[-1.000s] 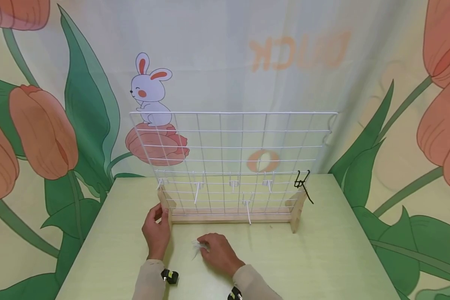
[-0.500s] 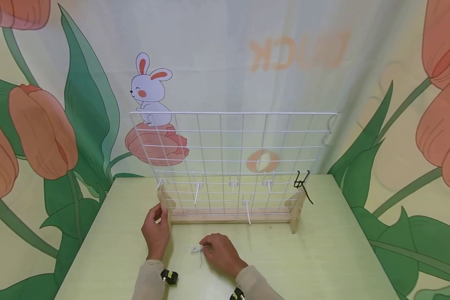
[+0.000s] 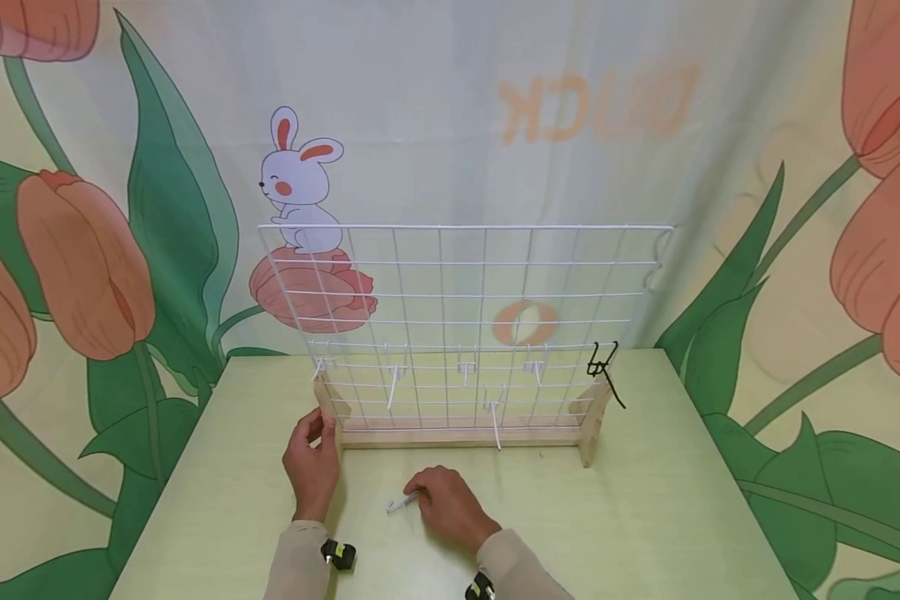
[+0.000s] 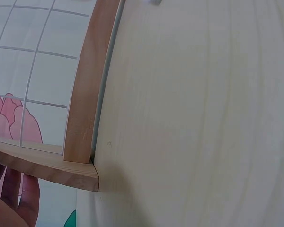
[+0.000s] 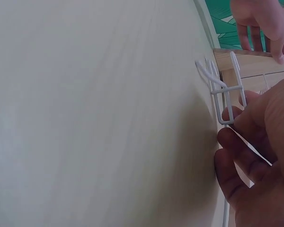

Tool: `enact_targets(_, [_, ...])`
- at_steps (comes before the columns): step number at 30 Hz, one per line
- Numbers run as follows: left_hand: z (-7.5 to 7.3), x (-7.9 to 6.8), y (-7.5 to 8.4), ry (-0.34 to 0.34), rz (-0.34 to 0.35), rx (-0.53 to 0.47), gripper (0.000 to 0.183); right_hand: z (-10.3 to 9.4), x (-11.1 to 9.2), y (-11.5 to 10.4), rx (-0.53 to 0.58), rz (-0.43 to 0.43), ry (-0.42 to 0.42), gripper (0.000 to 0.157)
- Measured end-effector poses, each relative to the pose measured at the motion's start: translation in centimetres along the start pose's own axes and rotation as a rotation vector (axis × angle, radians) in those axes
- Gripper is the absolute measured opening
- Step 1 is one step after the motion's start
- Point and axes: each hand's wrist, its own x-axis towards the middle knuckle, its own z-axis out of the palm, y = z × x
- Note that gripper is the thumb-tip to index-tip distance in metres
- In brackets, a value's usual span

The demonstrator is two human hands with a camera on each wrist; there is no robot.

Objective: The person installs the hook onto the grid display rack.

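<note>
A white wire grid panel (image 3: 465,227) stands upright in a wooden base (image 3: 457,437) on the table. At the near left, my left hand (image 3: 311,467) holds the base's left end board (image 4: 47,169), its fingers on the outer side and the thumb at the edge. In front of the base, my right hand (image 3: 450,504) pinches a white wire hook (image 5: 227,89) between thumb and fingers, low over the table. In the right wrist view the hook's bent prongs point up, away from the palm. Part of it is hidden behind the fingertips.
Several white hooks (image 3: 393,387) hang on the grid's lower part, and one more white hook (image 3: 497,425) hangs lower down. A black hook (image 3: 603,367) hangs at the right end. Behind the pale table (image 3: 645,508) is a printed curtain (image 3: 435,108).
The white hook has turned in my right hand's fingers and now points down and to the left. The right hand has shifted slightly right; the left hand stays on the end board.
</note>
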Motion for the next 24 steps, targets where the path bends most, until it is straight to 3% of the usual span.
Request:
enact_targets(12, [0.0, -0.1, 0.0, 0.004, 0.012, 0.005, 0.031, -0.3, -0.4, 0.4, -0.015, -0.046, 0.039, 0.026])
enact_targets(19, [0.2, -0.1, 0.1, 0.003, 0.011, -0.010, 0.031, -1.2, -2.0, 0.4, 0.094, 0.116, 0.021, 0.020])
enact_targets(24, [0.2, -0.1, 0.0, 0.011, -0.006, -0.004, 0.031, -1.6, -3.2, 0.7, 0.063, 0.162, 0.016, 0.019])
